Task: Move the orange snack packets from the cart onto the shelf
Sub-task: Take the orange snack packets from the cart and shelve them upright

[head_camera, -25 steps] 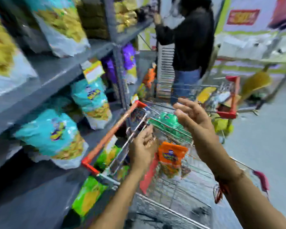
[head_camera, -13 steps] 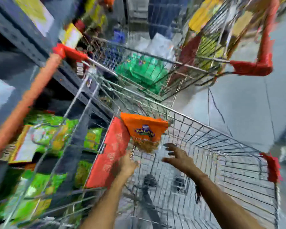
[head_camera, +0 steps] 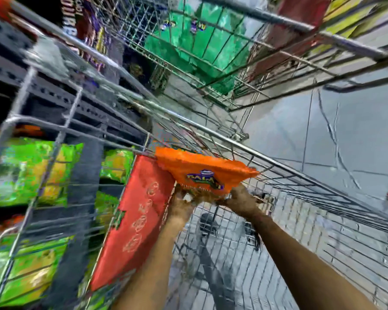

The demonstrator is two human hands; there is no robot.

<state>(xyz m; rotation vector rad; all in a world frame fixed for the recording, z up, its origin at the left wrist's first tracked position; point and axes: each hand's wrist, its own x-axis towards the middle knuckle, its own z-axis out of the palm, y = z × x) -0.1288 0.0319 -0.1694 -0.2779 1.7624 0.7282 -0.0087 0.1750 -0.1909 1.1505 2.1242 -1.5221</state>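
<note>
Both hands grip one orange packet (head_camera: 202,173) by its lower edge: left hand (head_camera: 180,203) under its left corner, right hand (head_camera: 240,201) under its right. The packet is inside the cart (head_camera: 323,220), above both hands' fingers, beside a red flap (head_camera: 134,220).

A pale grey tiled floor (head_camera: 349,130) fills the right side, crossed by dark grout lines and thin crack-like marks. Along the left edge stands dark grey metal racking (head_camera: 61,101) with perforated uprights. Green and yellow packets (head_camera: 31,171) sit on its lower levels, darker purple packs (head_camera: 87,25) higher up. The light is even and bright, and motion blur smears much of the scene.
</note>
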